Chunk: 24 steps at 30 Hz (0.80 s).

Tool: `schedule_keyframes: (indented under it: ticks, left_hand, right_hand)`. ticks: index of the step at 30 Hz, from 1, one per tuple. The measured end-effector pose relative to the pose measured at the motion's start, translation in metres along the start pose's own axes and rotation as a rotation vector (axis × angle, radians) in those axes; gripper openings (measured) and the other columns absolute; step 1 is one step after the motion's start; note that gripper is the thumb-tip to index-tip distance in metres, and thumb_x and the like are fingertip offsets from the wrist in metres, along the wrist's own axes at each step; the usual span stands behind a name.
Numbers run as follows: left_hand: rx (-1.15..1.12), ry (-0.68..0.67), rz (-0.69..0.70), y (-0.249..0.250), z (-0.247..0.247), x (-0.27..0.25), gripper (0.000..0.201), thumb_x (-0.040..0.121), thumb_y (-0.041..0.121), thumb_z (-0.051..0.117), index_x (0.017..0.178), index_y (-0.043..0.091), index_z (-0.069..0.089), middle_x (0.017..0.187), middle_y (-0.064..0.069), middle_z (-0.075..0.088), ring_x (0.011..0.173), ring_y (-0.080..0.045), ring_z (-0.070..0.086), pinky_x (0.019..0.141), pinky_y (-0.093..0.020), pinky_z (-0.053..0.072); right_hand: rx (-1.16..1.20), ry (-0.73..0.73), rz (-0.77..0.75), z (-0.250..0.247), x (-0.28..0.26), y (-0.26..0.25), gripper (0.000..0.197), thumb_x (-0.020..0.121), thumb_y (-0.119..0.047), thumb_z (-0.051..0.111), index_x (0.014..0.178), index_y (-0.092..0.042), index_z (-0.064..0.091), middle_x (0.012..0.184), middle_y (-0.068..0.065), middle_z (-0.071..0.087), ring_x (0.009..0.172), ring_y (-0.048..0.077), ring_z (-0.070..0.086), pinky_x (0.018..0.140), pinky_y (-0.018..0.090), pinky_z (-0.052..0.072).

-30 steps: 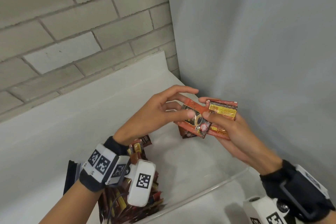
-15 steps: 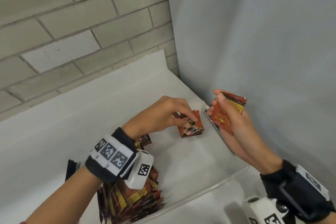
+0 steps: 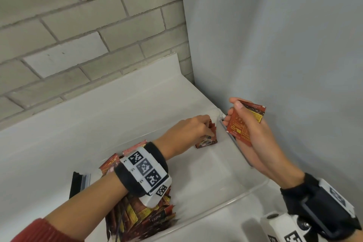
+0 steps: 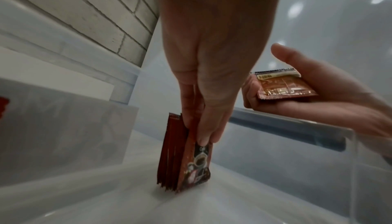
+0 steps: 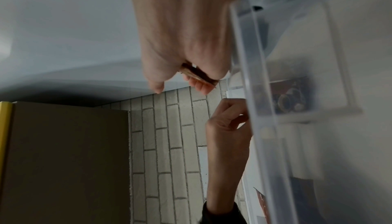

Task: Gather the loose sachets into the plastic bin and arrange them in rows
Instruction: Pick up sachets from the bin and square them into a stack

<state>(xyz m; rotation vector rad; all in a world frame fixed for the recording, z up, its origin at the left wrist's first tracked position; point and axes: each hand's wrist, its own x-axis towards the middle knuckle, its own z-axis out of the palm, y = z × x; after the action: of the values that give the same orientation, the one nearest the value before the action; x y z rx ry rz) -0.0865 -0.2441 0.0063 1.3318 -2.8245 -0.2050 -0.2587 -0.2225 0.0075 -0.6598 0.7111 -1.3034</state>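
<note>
A clear plastic bin [image 3: 245, 192] stands on a white counter in a corner. Inside it, at the far right, a small stack of red coffee sachets [image 3: 208, 141] stands on edge; my left hand [image 3: 188, 133] pinches the stack from above, thumb on the front sachet [image 4: 197, 165]. My left hand [image 4: 201, 93] appears fully in the left wrist view. Beside the bin's right rim my right hand [image 3: 245, 124] holds a few orange-red sachets [image 3: 243, 124] upright between thumb and fingers. Those held sachets [image 4: 284, 85] show in the left wrist view too, edge-on [image 5: 199, 75] in the right wrist view.
A heap of loose sachets [image 3: 141, 216] lies in the bin's near left end, partly under my left wrist. A brick wall [image 3: 78, 25] runs behind the counter and a grey panel [image 3: 275, 45] closes the right side. A black flat object [image 3: 77, 184] stands left of the bin.
My left hand took a sachet from the right hand's stack, carried it down into the bin and set it against the standing stack. The right hand drew back to the bin's right rim.
</note>
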Motion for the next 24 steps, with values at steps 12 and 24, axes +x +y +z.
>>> schedule_keyframes:
  ticks: [12,24]
  left_hand:
    - [0.186,0.109,0.007,0.0035,0.0081,0.0028,0.030,0.066,-0.002,0.079,0.088,0.018,0.074,0.076,-0.002,0.037,0.067,-0.025,0.049,0.044,-0.028,0.026]
    - [-0.056,0.181,-0.030,-0.0033,0.0019,0.0001,0.019,0.093,0.015,0.057,0.108,0.012,0.068,0.095,-0.007,0.049,0.082,-0.017,0.047,0.057,-0.034,0.043]
  right_hand:
    - [0.093,-0.061,0.079,-0.0034,-0.0017,-0.0036,0.037,0.095,-0.007,0.034,0.121,-0.011,0.060,0.075,0.001,0.063,0.076,0.016,0.063,0.073,0.023,0.055]
    - [-0.043,0.005,0.073,-0.0031,-0.0011,-0.0012,0.026,0.092,-0.005,0.053,0.111,-0.019,0.063,0.093,0.004,0.072,0.086,0.015,0.070,0.074,0.030,0.059]
